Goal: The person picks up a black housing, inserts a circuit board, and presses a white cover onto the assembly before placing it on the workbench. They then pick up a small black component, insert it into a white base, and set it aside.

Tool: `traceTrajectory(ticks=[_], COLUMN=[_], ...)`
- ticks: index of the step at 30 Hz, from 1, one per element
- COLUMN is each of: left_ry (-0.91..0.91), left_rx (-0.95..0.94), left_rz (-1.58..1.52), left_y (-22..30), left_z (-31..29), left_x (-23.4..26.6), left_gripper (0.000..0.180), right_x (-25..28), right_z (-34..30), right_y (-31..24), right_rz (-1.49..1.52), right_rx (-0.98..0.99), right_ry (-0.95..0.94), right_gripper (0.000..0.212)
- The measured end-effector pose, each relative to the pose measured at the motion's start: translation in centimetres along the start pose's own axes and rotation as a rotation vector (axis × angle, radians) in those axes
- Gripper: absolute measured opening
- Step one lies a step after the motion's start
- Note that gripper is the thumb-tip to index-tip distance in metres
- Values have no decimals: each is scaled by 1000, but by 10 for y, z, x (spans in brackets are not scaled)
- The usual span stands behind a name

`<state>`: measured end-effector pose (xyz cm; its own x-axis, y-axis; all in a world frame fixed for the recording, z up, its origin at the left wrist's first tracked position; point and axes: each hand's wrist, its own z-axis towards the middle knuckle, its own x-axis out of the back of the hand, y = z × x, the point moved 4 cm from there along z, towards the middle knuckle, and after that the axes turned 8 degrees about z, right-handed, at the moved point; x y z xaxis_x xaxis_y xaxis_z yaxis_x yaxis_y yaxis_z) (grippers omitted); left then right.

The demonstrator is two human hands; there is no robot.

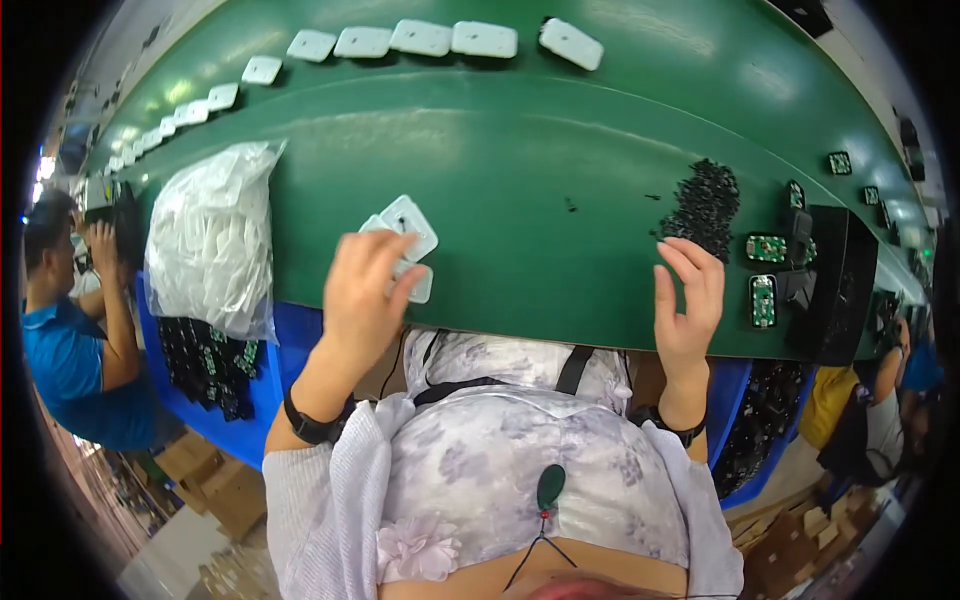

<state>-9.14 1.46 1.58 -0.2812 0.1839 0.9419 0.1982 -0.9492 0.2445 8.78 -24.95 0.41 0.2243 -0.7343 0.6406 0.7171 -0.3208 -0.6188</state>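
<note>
My left hand (pixel 365 287) hovers over or rests on a few white plastic covers near the table's front edge, thumb and forefinger apart. The upper white cover (pixel 418 228) has a small black piece (pixel 403 222) on it; another white cover (pixel 421 286) shows beside my thumb. The hand hides part of them, and contact is hard to judge. To the right, my right hand (pixel 690 298) is raised at the near side of a pile of tiny black parts (pixel 708 205). Its thumb and fingers are apart, and I see nothing held between them.
A clear bag of white covers (pixel 212 240) lies at left, above a blue bin (pixel 290 335). White covers (pixel 420 38) line the far side. Green circuit boards in black housings (pixel 763 300) sit right, beside a black box (pixel 845 285). A co-worker (pixel 75 330) sits left.
</note>
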Motion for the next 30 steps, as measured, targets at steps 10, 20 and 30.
traceTrajectory(ticks=[10, 20, 30], left_ry=[-49, -64, 61], left_rx=[144, 114, 31], left_rz=[42, 178, -118], left_y=[-47, -88, -62], left_z=[-65, -8, 54], left_x=[-34, -35, -8], left_gripper=[81, 70, 66], right_x=[-108, -106, -123], right_z=[19, 118, 211], right_y=[-91, -40, 49], right_rz=[311, 76, -197], right_rx=[352, 339, 126], right_ry=[-609, -259, -259], right_gripper=[46, 36, 67])
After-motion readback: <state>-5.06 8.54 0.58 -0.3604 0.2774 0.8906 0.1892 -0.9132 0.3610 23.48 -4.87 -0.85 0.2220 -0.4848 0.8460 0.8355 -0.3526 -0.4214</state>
